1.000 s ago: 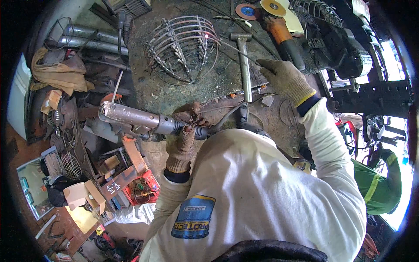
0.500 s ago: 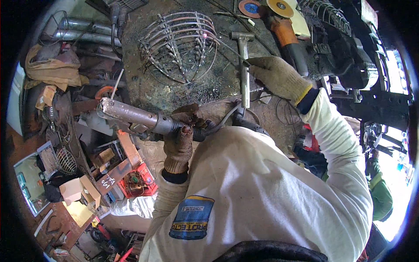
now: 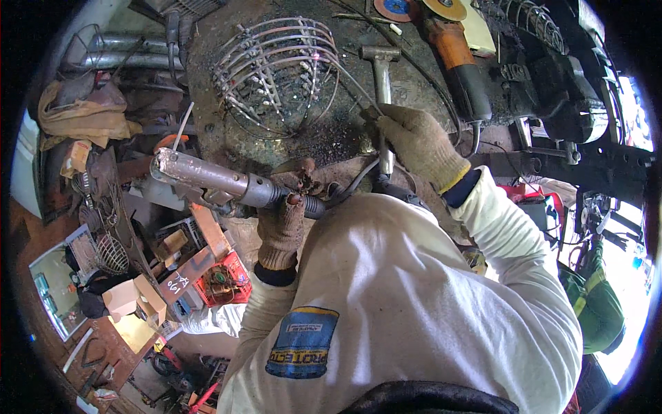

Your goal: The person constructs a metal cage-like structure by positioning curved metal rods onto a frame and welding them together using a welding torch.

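My left hand (image 3: 281,231), in a worn knit glove, is closed round the handle of a welding electrode holder (image 3: 210,181). A thin pale electrode (image 3: 183,126) sticks up from the holder's far left end, apart from the cage. My gloved right hand (image 3: 417,141) is closed on the near end of a thin metal rod (image 3: 355,83). The rod runs up left to the domed wire cage (image 3: 279,65) on the bench, where a small spot glows pink at its right side. A metal hammer (image 3: 383,86) lies beside my right hand, its handle partly behind the fingers.
The dark, gritty metal bench (image 3: 214,141) carries an orange and black angle grinder (image 3: 455,62) at the far right, with a loose disc (image 3: 396,8) next to it. Several wire cages lie about. A red crate (image 3: 224,279) and cardboard boxes stand left; a person in green (image 3: 600,310) is at right.
My right hand has come lower and slightly left, still gripping the rod. The left hand and electrode holder have barely moved. The view has shifted a little, and the person in green has moved.
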The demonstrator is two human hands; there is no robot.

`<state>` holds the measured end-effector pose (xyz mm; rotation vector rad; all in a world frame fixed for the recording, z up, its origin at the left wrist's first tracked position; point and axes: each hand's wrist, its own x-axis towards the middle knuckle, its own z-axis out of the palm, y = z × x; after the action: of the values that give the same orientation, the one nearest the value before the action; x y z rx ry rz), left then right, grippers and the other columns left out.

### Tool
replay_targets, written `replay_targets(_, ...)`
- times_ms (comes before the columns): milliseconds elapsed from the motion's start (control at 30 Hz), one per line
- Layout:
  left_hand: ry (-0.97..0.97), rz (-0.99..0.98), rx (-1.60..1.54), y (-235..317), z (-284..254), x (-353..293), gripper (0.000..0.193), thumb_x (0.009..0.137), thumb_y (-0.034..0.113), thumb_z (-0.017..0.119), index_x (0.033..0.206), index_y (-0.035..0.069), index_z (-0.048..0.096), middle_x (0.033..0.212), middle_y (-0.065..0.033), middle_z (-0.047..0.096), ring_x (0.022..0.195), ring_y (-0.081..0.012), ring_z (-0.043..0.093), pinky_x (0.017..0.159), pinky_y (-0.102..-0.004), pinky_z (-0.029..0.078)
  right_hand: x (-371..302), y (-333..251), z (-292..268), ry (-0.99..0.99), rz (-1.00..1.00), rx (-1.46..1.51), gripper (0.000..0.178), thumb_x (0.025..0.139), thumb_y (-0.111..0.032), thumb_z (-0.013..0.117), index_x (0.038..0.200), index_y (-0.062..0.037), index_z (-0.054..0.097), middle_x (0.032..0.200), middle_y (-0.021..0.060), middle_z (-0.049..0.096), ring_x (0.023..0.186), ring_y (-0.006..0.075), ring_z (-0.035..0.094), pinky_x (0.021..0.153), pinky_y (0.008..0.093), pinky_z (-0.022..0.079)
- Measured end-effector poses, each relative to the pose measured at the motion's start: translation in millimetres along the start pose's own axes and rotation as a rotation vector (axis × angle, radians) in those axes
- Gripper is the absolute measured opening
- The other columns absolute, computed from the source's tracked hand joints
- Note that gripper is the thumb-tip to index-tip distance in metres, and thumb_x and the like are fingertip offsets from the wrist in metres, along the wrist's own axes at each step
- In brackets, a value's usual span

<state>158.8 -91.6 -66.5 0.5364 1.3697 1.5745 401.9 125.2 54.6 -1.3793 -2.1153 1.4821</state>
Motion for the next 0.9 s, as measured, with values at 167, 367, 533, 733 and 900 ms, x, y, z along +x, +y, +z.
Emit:
replay_targets(167, -0.111, 0.043, 0.117, 45, 44, 5, 0.053, 0.087, 0.04, 0.081, 0.116, 0.004, 0.054, 0.126, -0.02, 0.063, 0.106, -0.0348, 0.068, 0.095, -0.0542, 0.059, -5, 5, 15, 0.117, -0.19, -0.14, 0.037, 0.099, -0.028, 0.052, 0.124, -0.0041, 0.066, 0.102, 0.0241, 0.07, 0.1, 0.0427, 0.067, 0.086, 0.0499, 0.054)
replay_targets(367, 0.007, -0.154, -0.401, 50, 58, 7, 0.054, 0.084, 0.039, 0.085, 0.114, 0.005, 0.056, 0.116, -0.0169, 0.064, 0.104, -0.0327, 0.067, 0.09, -0.0523, 0.06, -7, 6, 26, 0.143, -0.082, -0.02, 0.035, 0.1, -0.028, 0.053, 0.125, -0.0079, 0.067, 0.107, 0.0237, 0.071, 0.101, 0.0441, 0.067, 0.086, 0.0495, 0.055)
replay_targets(533, -0.073, -0.06, -0.039, 68, 62, 5, 0.057, 0.081, 0.041, 0.087, 0.116, 0.006, 0.057, 0.118, -0.0153, 0.063, 0.099, -0.0282, 0.064, 0.092, -0.0521, 0.057, -10, 0, 29, 0.113, 0.079, 0.115, 0.037, 0.098, -0.032, 0.056, 0.124, -0.0077, 0.067, 0.103, 0.0256, 0.07, 0.1, 0.0453, 0.067, 0.085, 0.0502, 0.055)
replay_targets(733, -0.058, -0.008, 0.145, 80, 62, 3, 0.061, 0.075, 0.051, 0.089, 0.106, 0.009, 0.057, 0.123, -0.0182, 0.062, 0.103, -0.0267, 0.063, 0.094, -0.0496, 0.058, -8, 7, 42, 0.198, -0.028, 0.065, 0.031, 0.097, -0.029, 0.057, 0.116, -0.0066, 0.067, 0.097, 0.0262, 0.07, 0.092, 0.0479, 0.067, 0.08, 0.0532, 0.055)
replay_targets(900, -0.05, -0.011, 0.177, 95, 76, -1, 0.063, 0.072, 0.053, 0.09, 0.106, 0.009, 0.06, 0.128, -0.0199, 0.061, 0.103, -0.026, 0.063, 0.092, -0.0453, 0.059, -10, 6, 45, 0.165, -0.113, -0.198, 0.038, 0.093, -0.02, 0.056, 0.125, 0.0013, 0.058, 0.083, 0.0218, 0.071, 0.077, 0.0395, 0.072, 0.065, 0.0495, 0.057)
